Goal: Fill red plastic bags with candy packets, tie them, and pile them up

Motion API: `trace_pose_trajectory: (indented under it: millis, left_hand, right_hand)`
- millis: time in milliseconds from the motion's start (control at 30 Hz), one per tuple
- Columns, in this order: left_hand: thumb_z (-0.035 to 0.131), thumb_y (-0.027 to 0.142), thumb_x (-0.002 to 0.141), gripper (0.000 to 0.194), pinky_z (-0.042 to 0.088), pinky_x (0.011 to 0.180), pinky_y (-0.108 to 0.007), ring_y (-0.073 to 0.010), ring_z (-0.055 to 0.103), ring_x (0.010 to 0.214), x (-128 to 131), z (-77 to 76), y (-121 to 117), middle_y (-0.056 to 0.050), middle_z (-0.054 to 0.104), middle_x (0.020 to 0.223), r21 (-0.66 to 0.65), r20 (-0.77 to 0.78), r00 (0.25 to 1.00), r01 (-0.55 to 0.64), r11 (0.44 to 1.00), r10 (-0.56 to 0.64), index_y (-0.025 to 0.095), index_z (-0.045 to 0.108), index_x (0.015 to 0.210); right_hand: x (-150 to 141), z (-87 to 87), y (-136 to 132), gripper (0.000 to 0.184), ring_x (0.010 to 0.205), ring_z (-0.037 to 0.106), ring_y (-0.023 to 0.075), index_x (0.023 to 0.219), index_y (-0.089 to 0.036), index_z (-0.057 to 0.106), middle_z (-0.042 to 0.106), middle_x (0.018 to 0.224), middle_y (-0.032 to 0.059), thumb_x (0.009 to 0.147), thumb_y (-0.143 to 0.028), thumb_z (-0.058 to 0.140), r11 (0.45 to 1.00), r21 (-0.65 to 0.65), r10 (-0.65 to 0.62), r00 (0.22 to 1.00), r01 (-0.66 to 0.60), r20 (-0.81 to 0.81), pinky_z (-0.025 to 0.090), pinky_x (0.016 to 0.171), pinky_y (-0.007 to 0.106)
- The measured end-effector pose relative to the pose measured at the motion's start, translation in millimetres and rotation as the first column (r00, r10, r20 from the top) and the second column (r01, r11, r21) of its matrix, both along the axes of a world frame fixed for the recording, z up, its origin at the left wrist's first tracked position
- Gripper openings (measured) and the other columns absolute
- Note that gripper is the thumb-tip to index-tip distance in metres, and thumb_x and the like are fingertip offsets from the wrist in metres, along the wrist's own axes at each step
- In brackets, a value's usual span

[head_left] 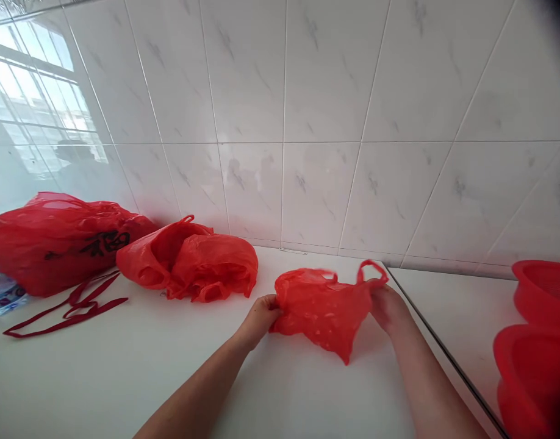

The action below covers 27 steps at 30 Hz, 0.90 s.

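A small red plastic bag (323,308) is stretched between my two hands just over the white tabletop (179,366). My left hand (264,314) pinches its left end, thumb in front. At the opposite end my right hand (390,305) grips the bag near one of its loop handles; the bag hides part of those fingers. One lower corner of the bag hangs down to a point. Left of my left hand lies a crumpled heap of red plastic bags (216,262), apart from it.
A large full red bag (64,238) with black lettering sits at the far left, dark red straps (74,308) trailing before it. Clear plastic packaging (5,292) is beside it. Two red basins (536,360) stand at the right, past a dark seam. A tiled wall (321,183) closes the back.
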State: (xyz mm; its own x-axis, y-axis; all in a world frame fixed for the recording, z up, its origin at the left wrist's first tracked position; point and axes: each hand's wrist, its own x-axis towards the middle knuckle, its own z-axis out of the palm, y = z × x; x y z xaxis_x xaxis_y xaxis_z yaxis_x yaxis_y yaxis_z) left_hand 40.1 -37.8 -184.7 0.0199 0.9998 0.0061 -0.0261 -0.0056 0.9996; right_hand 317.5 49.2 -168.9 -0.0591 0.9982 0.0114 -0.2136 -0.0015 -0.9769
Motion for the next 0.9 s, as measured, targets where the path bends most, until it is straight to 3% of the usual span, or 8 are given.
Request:
trace_pose_trajectory:
  millis: [100,200,333,467,600,700,800,900]
  left_hand:
    - [0.055,0.016,0.065,0.006,0.031,0.046,-0.019,-0.0066,0.043,0.048,-14,-4.2,-2,0.002,0.052,0.059,-0.015,0.055,0.998,-0.027,1.000,0.028,0.014,0.057,0.071]
    - [0.055,0.019,0.067,0.011,0.033,0.048,-0.019,-0.0073,0.046,0.050,-12,-7.2,-4,0.001,0.055,0.064,-0.031,0.103,0.992,-0.065,0.997,0.068,0.015,0.057,0.077]
    - [0.055,0.019,0.066,0.020,0.040,0.054,-0.022,-0.0104,0.053,0.058,0,-9.4,-7,-0.002,0.060,0.073,-0.041,0.171,0.983,-0.057,0.998,0.063,0.016,0.058,0.086]
    - [0.052,0.011,0.059,0.021,0.041,0.054,-0.023,-0.0115,0.053,0.058,-2,-10.5,-6,-0.001,0.059,0.068,-0.037,0.267,0.963,-0.038,0.999,0.047,0.016,0.057,0.079]
    - [0.052,0.014,0.060,0.006,0.041,0.055,-0.023,-0.0103,0.050,0.055,-17,-13.6,1,0.002,0.054,0.062,-0.021,0.285,0.948,-0.145,0.989,0.145,0.016,0.050,0.066]
    - [0.052,0.025,0.071,0.008,0.045,0.064,-0.025,-0.0130,0.056,0.070,-29,-11.3,3,-0.001,0.058,0.077,-0.008,0.284,0.926,-0.256,0.967,0.247,0.017,0.051,0.072]
    - [0.047,0.040,0.081,0.024,0.046,0.072,-0.027,-0.0158,0.057,0.085,-32,0.2,-1,-0.005,0.060,0.093,0.067,0.198,0.923,-0.349,0.935,0.331,0.018,0.055,0.082]
    - [0.043,0.049,0.084,0.036,0.048,0.072,-0.029,-0.0186,0.058,0.087,-23,15.3,-11,-0.010,0.061,0.101,0.158,0.052,0.965,-0.263,0.952,0.258,0.017,0.056,0.095]
  right_hand:
    - [12,-11.8,1,0.030,0.086,0.064,0.0230,0.091,-0.022,0.058,0.066,0.094,0.0088,0.072,-0.046,0.060,0.994,-0.096,0.051,0.997,-0.056,-0.050,0.051,0.072,0.034]
    - [1,-11.4,-17,0.055,0.095,0.063,0.0256,0.110,-0.022,0.054,0.063,0.109,0.0135,0.077,-0.065,0.048,0.949,-0.194,0.240,0.969,-0.248,-0.067,0.051,0.077,0.039]
    - [-33,-1.0,-46,0.056,0.091,0.062,0.0237,0.117,-0.024,0.052,0.064,0.107,0.0091,0.070,-0.051,0.066,0.873,-0.121,0.483,0.871,-0.472,0.091,0.049,0.078,0.037]
    - [-50,-5.8,-45,0.023,0.074,0.060,0.0214,0.080,-0.016,0.060,0.065,0.078,0.0050,0.061,-0.027,0.066,0.955,-0.100,0.295,0.920,-0.278,0.260,0.046,0.065,0.031]
    - [-37,-17.0,-31,0.017,0.065,0.053,0.0177,0.068,-0.018,0.053,0.058,0.066,0.0015,0.059,-0.031,0.058,0.993,-0.070,0.116,0.951,-0.100,0.286,0.040,0.058,0.028]
    - [-25,-13.5,-31,0.017,0.058,0.047,0.0149,0.065,-0.018,0.050,0.054,0.061,0.0001,0.060,-0.033,0.058,0.993,-0.050,0.114,0.936,-0.103,0.334,0.035,0.053,0.027]
    - [-23,-1.0,-37,0.014,0.052,0.038,0.0113,0.056,-0.019,0.045,0.047,0.053,-0.0027,0.061,-0.027,0.056,0.986,-0.038,0.165,0.898,-0.164,0.407,0.029,0.050,0.025]
    - [-30,12.1,-43,0.016,0.051,0.034,0.0096,0.051,-0.019,0.040,0.042,0.050,-0.0043,0.062,-0.022,0.052,0.969,-0.020,0.228,0.863,-0.246,0.451,0.029,0.051,0.025]
